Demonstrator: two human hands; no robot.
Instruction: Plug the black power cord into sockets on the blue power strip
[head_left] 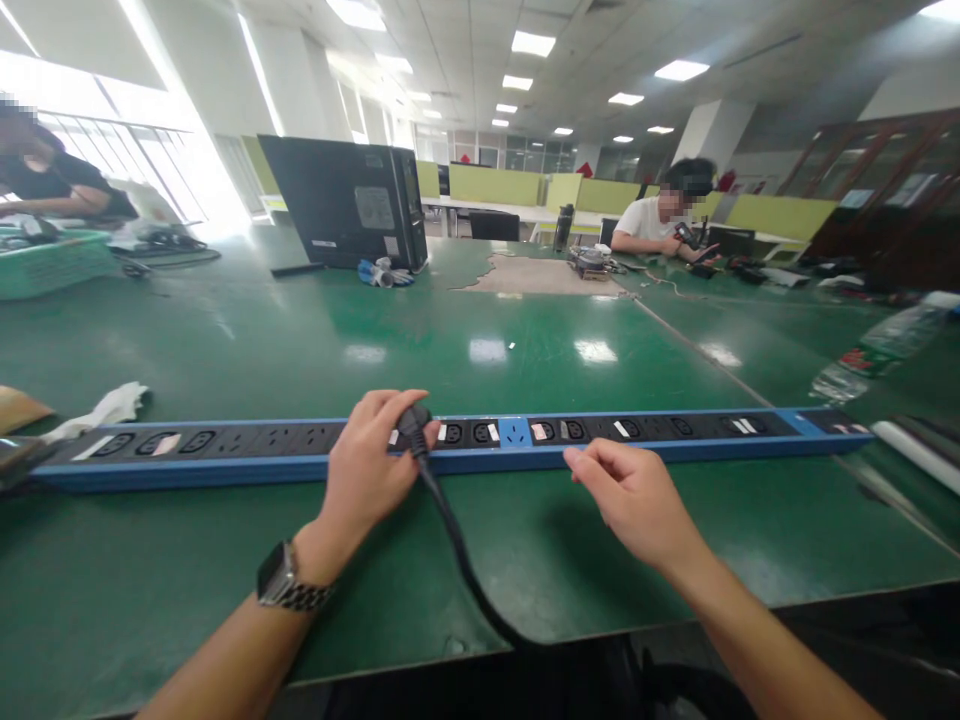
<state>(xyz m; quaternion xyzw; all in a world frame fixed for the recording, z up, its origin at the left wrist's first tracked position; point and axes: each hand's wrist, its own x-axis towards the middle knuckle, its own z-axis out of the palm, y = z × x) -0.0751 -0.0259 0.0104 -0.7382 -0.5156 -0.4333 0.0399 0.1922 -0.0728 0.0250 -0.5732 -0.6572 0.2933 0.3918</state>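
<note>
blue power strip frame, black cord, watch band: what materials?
Blue power strip frame: probably painted or anodised metal, satin; soft sheen, straight edges. Plastic possible.
Black cord: likely rubber or PVC, fairly matte; smooth bend.
Watch band: apparently metal, shiny; bright segmented links.

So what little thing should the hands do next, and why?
Probably steady the power strip with the right hand: it seems to hold nothing and is close by, while the left hand grips the black plug over the strip.
</note>
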